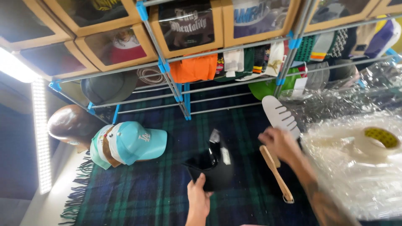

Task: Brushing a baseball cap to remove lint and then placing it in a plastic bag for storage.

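Fingers of the left hand (pixel 198 200) pinch the near edge of a black cap (pixel 213 163), thumb on top at its rim, so the cap is grasped and sits low in the middle of the view, just above a dark plaid blanket (pixel 138 188). The cap's glossy brim tilts up, with a pale tag or sticker on it (too blurred to make out more).

Fingers of the right hand (pixel 279 144) curl around the lower end of a white, brim-shaped card insert (pixel 279 114), which rises up and away from the hand; the grip looks closed on it, though the hand is motion-blurred. Just below that hand a wooden-handled brush (pixel 275 172) lies on the blanket, its handle pointing toward the near right.

To the right, crinkled clear plastic wrap (pixel 351 175) covers a heap, and a roll of tape (pixel 377 142) rests on top of it. To the left, well apart from both hands, a turquoise cap (pixel 134 142) lies nested with other caps, beside a brown rounded hat (pixel 71 123).

Behind everything stands a grey tube rack (pixel 176 90) with blue joints (it spans the whole width), carrying cardboard boxes with clear windows (pixel 186 25) and hung clothing, among it an orange garment (pixel 193 69).
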